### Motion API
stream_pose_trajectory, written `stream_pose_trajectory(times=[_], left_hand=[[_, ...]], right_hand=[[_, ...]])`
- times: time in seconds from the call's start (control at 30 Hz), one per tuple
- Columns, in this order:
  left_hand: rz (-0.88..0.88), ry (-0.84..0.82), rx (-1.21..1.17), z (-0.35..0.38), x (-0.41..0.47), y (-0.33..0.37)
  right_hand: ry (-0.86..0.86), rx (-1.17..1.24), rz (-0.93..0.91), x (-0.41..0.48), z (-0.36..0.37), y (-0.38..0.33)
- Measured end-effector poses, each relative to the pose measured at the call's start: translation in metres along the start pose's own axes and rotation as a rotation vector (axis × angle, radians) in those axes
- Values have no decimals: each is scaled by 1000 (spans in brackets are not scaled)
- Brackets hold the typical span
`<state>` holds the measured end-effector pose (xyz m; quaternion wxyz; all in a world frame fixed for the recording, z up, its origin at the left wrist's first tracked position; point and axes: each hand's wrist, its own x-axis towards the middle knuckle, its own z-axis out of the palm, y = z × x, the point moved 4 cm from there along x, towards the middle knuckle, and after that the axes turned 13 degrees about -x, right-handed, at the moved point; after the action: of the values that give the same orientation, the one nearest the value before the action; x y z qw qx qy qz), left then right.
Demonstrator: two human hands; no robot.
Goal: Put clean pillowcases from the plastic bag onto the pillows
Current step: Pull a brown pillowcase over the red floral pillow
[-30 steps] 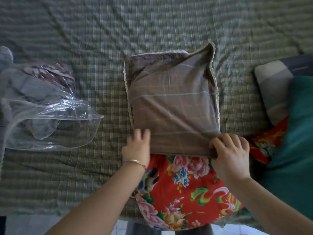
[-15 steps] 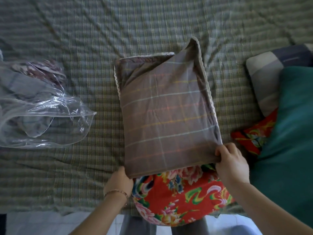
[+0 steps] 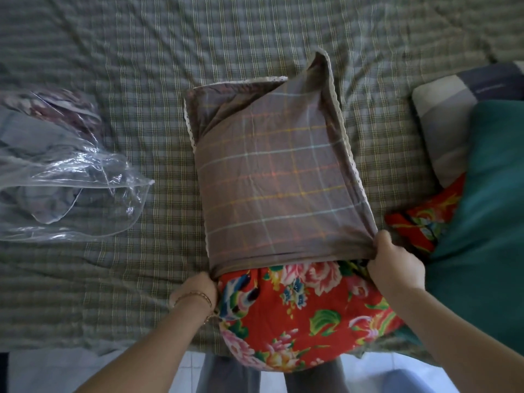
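Gripping hem of brown plaid lace-trimmed pillowcase point(image 3: 272, 177), left hand point(image 3: 198, 287), right hand point(image 3: 394, 265), fingers curled on cloth. Risk: uneven tug bunching red floral pillow point(image 3: 297, 313) (far corner slack).

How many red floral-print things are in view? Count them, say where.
2: the centre floral pillow, half inside the plaid pillowcase; the right floral piece, beside the teal cushion, mostly hidden. Others may be covered.

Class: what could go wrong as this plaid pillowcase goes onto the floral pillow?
The plaid pillowcase has a folded, slack far corner, so the floral pillow may bunch short of it. The pillow overhangs the edge of the bed and might slide off while the left hand and right hand tug the opening.
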<state>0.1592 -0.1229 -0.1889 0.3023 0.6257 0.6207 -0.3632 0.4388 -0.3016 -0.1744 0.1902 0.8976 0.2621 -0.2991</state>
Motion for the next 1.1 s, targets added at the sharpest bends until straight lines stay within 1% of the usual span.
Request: stream_pose_trajectory(times=[0.03,0.07,0.1,0.13,0.17,0.2,0.23,0.27,0.3,0.33,0.37,0.43,0.47,0.5,0.53,0.57,0.6,0.63,0.67,0.7,0.73,0.77,0.8,0.83,0.87,0.93,0.97,1.0,1.03,1.07,1.1], left_hand=[[66,-20,69,-2,-3,5],[147,-24,138,-3,-10,9],[253,-13,214,-7,-23,13],[415,67,256,-8,-34,10],[519,73,300,-9,-45,7],[575,42,336,-3,-50,-3],[621,88,347,1,-51,-8],[607,72,355,11,-49,-14],[622,130,347,15,-49,-13],[666,176,283,16,-52,-11],[739,188,185,17,-56,-6],[897,317,64,12,-67,9],[979,362,5,10,-70,15],[1031,362,-14,7,-71,23],[1033,331,-17,7,-69,29],[981,317,11,6,-66,34],[904,297,71,4,-63,39],[812,249,89,1,-54,41],[760,241,98,-1,-48,41],[784,251,110,-5,-46,41],[865,242,56,-8,-50,43],[947,213,-49,-14,-56,43],[1014,138,-106,-13,-64,41],[1069,67,-69,-8,-69,36],[1153,-15,-1,0,-72,31],[1192,-240,77,10,-73,24],[1168,-221,44,3,-66,28],[1070,-148,-46,-10,-49,37],[914,-40,-228,-30,-28,46],[754,96,-374,-51,-5,53],[627,231,-457,-69,16,58]], right_hand=[[3,-145,-43,1,2,5],[-13,-226,-53,-1,5,11],[-40,-250,-43,-3,9,16],[-74,-250,-30,-6,11,20],[-100,-251,-29,-7,13,20],[-127,-272,-29,-5,16,18],[-143,-293,-33,-2,18,15],[-131,-327,-43,-1,15,9],[-92,-378,-65,-2,11,3],[-9,-430,-125,-5,8,-2],[95,-435,-222,-7,8,-7],[318,-333,-496,-17,7,-17],[363,-290,-599,-21,7,-20],[324,-256,-643,-23,7,-23],[243,-229,-633,-23,6,-27],[129,-229,-543,-21,0,-28],[33,-295,-462,-19,-2,-26],[-40,-356,-420,-16,-5,-29],[-131,-423,-389,-12,-7,-33],[-185,-491,-399,-10,-12,-42],[-215,-541,-418,-10,-21,-51],[-224,-563,-420,-8,-29,-60],[-208,-532,-417,-5,-37,-68],[-159,-470,-423,-2,-45,-77],[-70,-374,-435,1,-54,-86],[98,-118,-469,6,-72,-104],[169,8,-492,10,-79,-114],[216,99,-517,16,-84,-127],[235,140,-546,23,-89,-140],[232,129,-584,31,-92,-156],[224,84,-609,38,-94,-169]])
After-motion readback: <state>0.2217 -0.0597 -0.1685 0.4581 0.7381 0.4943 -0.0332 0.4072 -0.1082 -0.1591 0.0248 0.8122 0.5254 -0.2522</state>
